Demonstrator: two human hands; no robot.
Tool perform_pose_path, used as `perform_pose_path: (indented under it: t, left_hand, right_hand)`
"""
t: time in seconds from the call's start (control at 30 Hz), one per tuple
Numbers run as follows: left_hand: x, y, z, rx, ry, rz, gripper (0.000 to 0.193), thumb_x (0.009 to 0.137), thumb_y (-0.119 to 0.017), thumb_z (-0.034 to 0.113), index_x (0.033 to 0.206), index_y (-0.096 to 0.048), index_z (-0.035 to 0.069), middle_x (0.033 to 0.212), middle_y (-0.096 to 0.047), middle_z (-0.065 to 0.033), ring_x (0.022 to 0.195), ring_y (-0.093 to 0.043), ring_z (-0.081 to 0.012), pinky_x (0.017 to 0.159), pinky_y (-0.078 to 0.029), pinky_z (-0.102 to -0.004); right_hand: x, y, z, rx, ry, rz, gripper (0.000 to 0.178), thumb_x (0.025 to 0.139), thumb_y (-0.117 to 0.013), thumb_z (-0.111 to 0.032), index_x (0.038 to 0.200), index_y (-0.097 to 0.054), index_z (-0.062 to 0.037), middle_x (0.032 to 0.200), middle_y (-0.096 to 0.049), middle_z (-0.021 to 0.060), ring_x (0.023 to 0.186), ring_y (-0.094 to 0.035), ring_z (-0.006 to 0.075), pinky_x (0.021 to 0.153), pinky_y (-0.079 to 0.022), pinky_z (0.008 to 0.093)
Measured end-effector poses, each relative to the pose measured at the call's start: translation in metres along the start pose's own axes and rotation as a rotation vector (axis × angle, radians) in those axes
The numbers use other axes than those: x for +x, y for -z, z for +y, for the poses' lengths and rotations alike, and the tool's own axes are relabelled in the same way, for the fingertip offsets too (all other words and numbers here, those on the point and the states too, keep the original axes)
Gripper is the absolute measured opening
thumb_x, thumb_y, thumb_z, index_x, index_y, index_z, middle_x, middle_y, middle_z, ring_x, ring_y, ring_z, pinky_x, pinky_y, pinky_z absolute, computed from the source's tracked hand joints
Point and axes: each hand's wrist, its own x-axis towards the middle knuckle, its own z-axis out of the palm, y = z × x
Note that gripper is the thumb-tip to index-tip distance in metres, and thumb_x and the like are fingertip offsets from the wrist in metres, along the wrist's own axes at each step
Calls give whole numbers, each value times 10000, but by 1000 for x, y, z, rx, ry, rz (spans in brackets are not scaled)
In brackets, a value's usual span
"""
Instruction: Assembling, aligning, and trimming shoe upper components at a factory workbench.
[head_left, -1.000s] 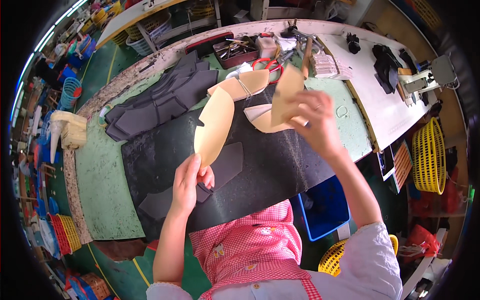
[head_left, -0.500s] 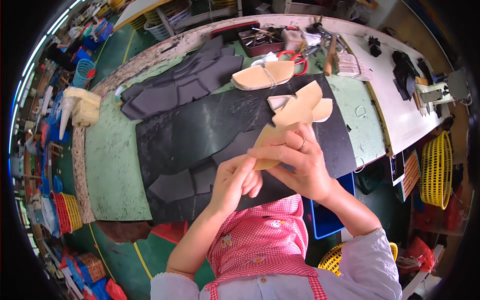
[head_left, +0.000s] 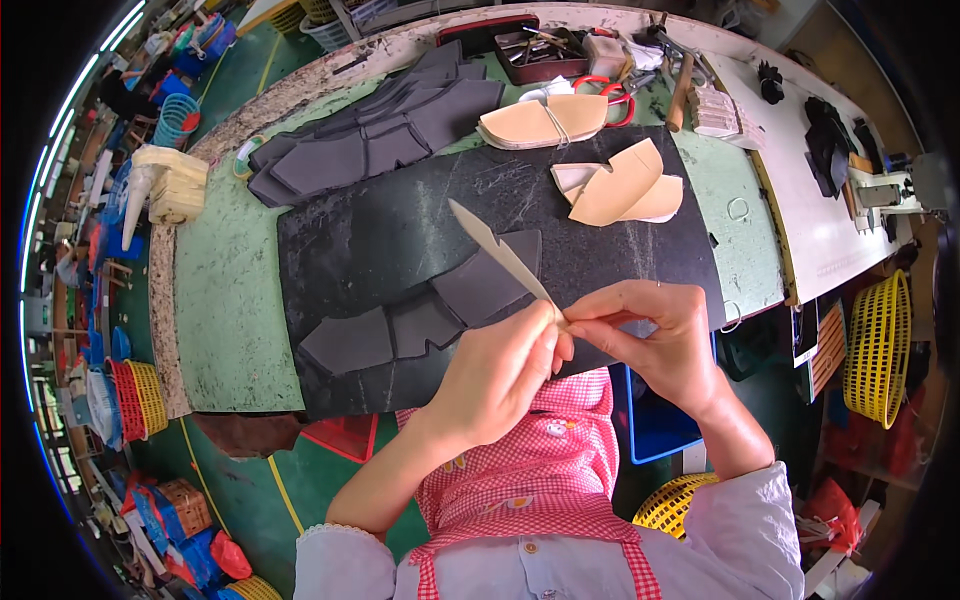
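A thin beige cut piece [head_left: 505,258] with a notch in its edge is tilted up over the black mat [head_left: 370,240], seen nearly edge-on. My left hand [head_left: 500,375] is closed on its lower end. At the same end, the thumb and fingers of my right hand [head_left: 650,335] pinch it, close against the left fingertips. Beneath and left of it, a dark grey cut piece [head_left: 425,318] with notched edges lies flat on the mat. Farther right rest loose beige pieces [head_left: 615,185], overlapping one another. Behind them is a beige bundle [head_left: 545,120] tied with a band.
A stack of dark grey pieces [head_left: 350,155] lies at the back left. Red-handled scissors [head_left: 622,105], a tool box [head_left: 540,55] and a wooden-handled hammer [head_left: 680,95] stand along the back. Roll of tape [head_left: 247,158] sits far left. A blue bin [head_left: 660,425] is below the table's front edge.
The held beige piece has come off the loose beige pieces, moved left and turned edge-on. My left hand has shifted its grip; my right hand has moved slightly right and down.
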Motion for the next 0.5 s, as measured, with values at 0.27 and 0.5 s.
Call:
perform_pose_path:
  t: [0.27, 0.5]
  left_hand:
    - [5, -27, -7, 695, -191, 40, 67, 954, -558, 60, 934, -517, 11, 748, -585, -127, 663, -613, -328, 599, -485, -425]
    - [8, -22, -8, -172, 242, -112, 364, 925, -706, 157, 665, -482, 34, 618, -494, 14, 621, -460, -69, 564, -362, -277]
  right_hand:
    - [-18, -5, 14, -172, -51, 36, 144, 814, -748, 14, 952, -710, 24, 887, -736, 124, 812, -753, 195, 738, -601, 293]
    - [-35, 11, 19, -132, 33, -55, 136, 820, -713, 17, 952, -681, 2, 879, -681, 92, 781, -689, 177, 694, -557, 301]
